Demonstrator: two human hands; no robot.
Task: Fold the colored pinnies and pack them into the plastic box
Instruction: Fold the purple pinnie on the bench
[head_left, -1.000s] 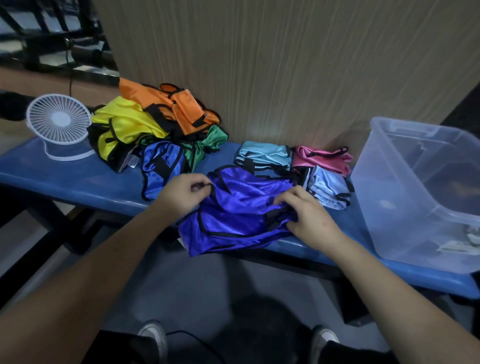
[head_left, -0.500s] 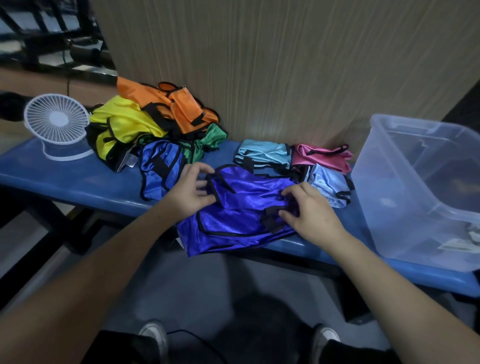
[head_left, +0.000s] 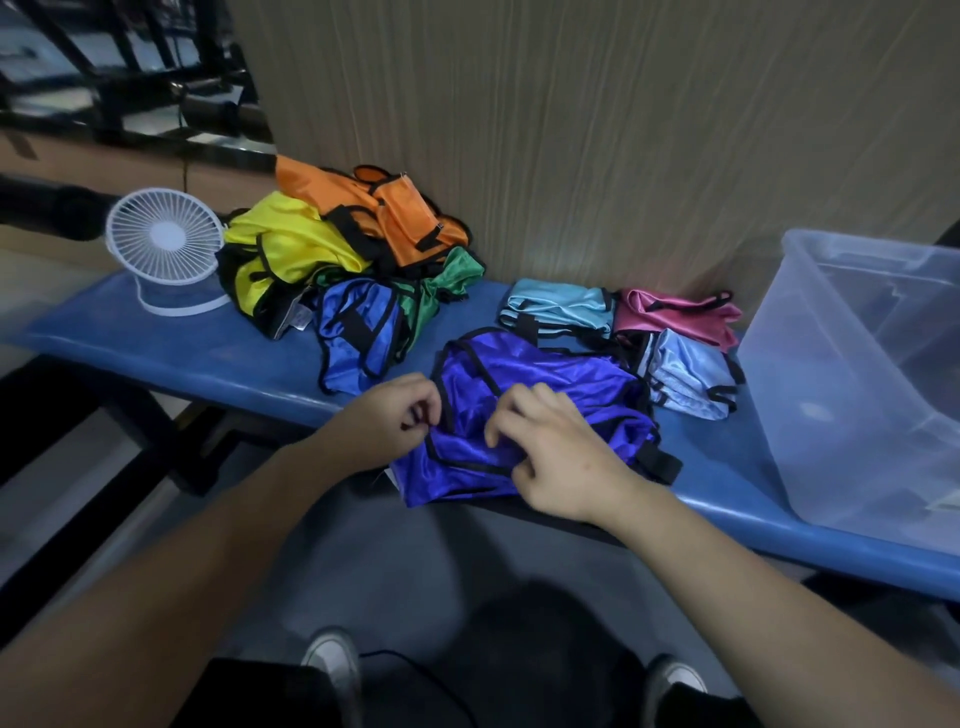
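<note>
At the far left of the blue worktop (head_left: 156, 358) stands a small white fan (head_left: 163, 244), and just beside it lies a loose heap of unfolded pinnies (head_left: 343, 260) in yellow, orange, green and blue, pushed up against the wall. Next comes the left hand (head_left: 387, 418), its fingers curled and pinching the black-trimmed left edge of the purple pinny (head_left: 540, 384). That pinny lies spread at the front edge of the worktop, directly under and between both hands, its lower hem hanging slightly over the edge; its long axis runs roughly left to right, tilting away toward the right. The right hand (head_left: 558, 457) rests on the middle of the cloth, fingers bent and gathering a fold of fabric near the trim. Both hands touch the pinny, the left at its end and the right nearer its centre, so the next fold would likely bring the left end across toward the right. Behind the pinny sit three folded pinnies (head_left: 623, 322), teal, pink and pale blue, touching one another. At the far right stands the clear plastic box (head_left: 810, 395), open, with no pinnies visible inside, nearer the right hand.
</note>
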